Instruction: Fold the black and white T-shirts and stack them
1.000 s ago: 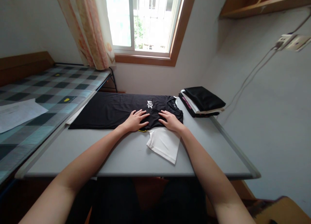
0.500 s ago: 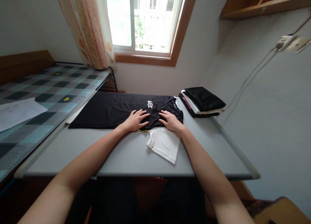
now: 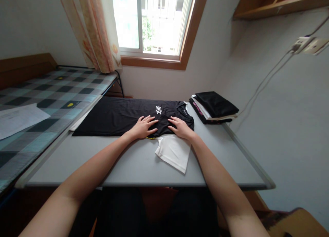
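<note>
A black T-shirt (image 3: 118,115) with white lettering on its chest lies flat across the table, its collar to the right and its hem to the left. From under its near edge sticks out a white sleeve (image 3: 174,153), flat on the tabletop. My left hand (image 3: 144,127) rests on the near side of the black cloth with its fingers spread. Close to the collar, my right hand (image 3: 181,128) also lies on the shirt, fingers apart. Neither hand grips the cloth.
The grey table (image 3: 128,168) stands below the window. At its back right sits a stack of folded clothes (image 3: 214,107). A bed (image 3: 61,93) with a checked cover and a sheet of paper (image 3: 22,119) adjoins the left side. Cables (image 3: 264,79) hang along the right wall.
</note>
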A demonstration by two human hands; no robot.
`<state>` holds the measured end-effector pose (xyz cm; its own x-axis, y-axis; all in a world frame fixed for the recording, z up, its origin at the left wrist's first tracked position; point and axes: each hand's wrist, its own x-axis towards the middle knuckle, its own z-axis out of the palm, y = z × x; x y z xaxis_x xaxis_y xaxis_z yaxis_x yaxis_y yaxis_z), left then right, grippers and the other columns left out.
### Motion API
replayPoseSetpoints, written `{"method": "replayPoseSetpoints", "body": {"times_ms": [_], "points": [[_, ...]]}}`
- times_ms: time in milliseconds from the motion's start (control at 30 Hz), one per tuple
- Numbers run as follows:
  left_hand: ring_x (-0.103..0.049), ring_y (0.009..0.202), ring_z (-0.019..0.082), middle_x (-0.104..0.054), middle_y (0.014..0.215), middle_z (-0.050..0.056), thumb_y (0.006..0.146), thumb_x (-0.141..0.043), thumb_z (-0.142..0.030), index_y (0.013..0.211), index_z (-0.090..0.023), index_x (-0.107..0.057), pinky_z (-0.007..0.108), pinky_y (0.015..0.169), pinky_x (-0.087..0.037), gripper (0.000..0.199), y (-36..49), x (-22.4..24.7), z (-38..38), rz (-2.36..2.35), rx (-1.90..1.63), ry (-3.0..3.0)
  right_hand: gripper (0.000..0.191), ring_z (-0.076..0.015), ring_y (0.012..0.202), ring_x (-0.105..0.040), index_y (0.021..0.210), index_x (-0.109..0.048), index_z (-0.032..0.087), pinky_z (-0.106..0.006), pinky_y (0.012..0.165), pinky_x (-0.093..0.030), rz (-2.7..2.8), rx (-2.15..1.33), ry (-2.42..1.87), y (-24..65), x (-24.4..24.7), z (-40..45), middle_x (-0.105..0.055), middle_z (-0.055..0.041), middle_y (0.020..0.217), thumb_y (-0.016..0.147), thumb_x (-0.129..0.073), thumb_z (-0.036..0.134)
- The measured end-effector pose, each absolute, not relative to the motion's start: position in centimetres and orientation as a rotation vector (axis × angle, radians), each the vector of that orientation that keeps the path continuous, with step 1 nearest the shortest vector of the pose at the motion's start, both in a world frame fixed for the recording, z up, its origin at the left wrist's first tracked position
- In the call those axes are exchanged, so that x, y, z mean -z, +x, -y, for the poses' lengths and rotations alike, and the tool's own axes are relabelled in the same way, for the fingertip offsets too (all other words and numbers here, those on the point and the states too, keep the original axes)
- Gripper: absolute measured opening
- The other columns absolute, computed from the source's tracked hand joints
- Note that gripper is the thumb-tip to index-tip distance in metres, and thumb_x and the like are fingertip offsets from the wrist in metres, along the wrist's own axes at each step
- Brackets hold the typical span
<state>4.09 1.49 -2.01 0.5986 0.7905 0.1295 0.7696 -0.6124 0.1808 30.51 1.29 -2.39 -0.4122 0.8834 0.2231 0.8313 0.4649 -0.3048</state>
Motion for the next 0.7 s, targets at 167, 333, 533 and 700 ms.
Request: {"method": "replayPoseSetpoints", "body": {"times_ms": [167, 333, 533, 700], "points": [[-0.029, 0.148, 0.03, -0.039, 0.158, 0.007, 0.099, -0.043, -0.053, 0.149, -0.029, -0.044, 0.054, 0.119, -0.019, 0.056, 4.11, 1.92, -1.42, -1.329, -0.292, 2.714, 0.047, -0.0304, 0.14, -0.045, 0.137, -0.061, 0.015, -0.045, 0.117, -0.036, 2.367, -0.209, -1.452, 30.46, 2.29, -1.21, -0.05, -0.0153, 0.149, 0.094, -0.06, 0.035], [-0.029, 0.148, 0.029, -0.039, 0.158, 0.006, 0.099, -0.043, -0.055, 0.149, -0.029, -0.044, 0.054, 0.119, -0.019, 0.057, 4.07, 2.05, -1.48, -1.33, -0.296, 2.717, 0.046, -0.0305, 0.139, -0.045, 0.137, -0.061, 0.018, -0.047, 0.117, -0.036, 2.367, -0.204, -1.449, 30.49, 2.41, -1.29, -0.05, -0.0136, 0.15, 0.094, -0.06, 0.035], [-0.029, 0.148, 0.03, -0.039, 0.158, 0.007, 0.099, -0.043, -0.054, 0.15, -0.028, -0.044, 0.053, 0.12, -0.018, 0.058, 4.05, 2.02, -1.44, -1.322, -0.3, 2.717, 0.046, -0.0299, 0.14, -0.045, 0.137, -0.062, 0.017, -0.045, 0.117, -0.035, 2.365, -0.208, -1.456, 30.49, 2.46, -1.33, -0.049, -0.0147, 0.15, 0.095, -0.06, 0.035], [-0.029, 0.148, 0.03, -0.039, 0.158, 0.007, 0.098, -0.043, -0.054, 0.15, -0.028, -0.044, 0.054, 0.12, -0.019, 0.057, 4.09, 1.94, -1.39, -1.32, -0.302, 2.714, 0.046, -0.0306, 0.139, -0.045, 0.137, -0.061, 0.018, -0.048, 0.116, -0.036, 2.361, -0.211, -1.44, 30.53, 2.52, -1.35, -0.05, -0.0143, 0.15, 0.095, -0.059, 0.036]]}}
